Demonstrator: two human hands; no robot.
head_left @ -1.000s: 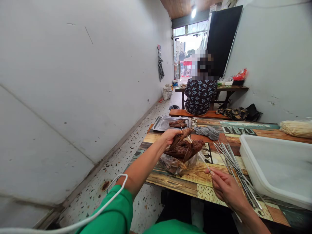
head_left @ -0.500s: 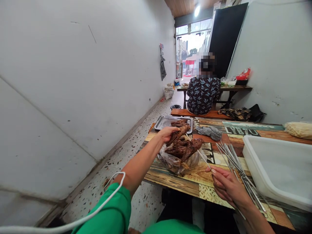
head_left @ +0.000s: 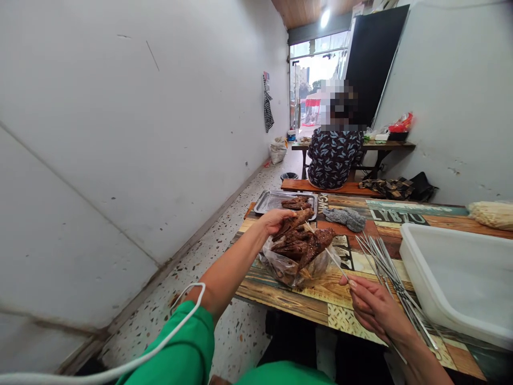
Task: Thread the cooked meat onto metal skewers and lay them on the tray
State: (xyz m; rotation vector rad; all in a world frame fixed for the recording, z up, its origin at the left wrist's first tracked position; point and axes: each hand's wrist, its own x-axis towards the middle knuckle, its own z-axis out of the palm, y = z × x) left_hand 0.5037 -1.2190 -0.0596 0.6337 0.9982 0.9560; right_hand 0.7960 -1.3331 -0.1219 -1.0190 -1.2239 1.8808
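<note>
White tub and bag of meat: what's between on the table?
Head view: a loose pile of metal skewers; the right hand, holding another skewer, beside it.

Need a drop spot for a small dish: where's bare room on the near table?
Bare: tabletop behind the white tub, between grey cloth and pale bundle; a front strip between plastic bag and right hand; left part of the metal tray. Crowded: middle, by left hand and heaped meat; left of the tub, loose skewers.

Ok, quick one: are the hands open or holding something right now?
Left hand: closed, holding a piece of meat.
Right hand: closed, holding a skewer.
</note>
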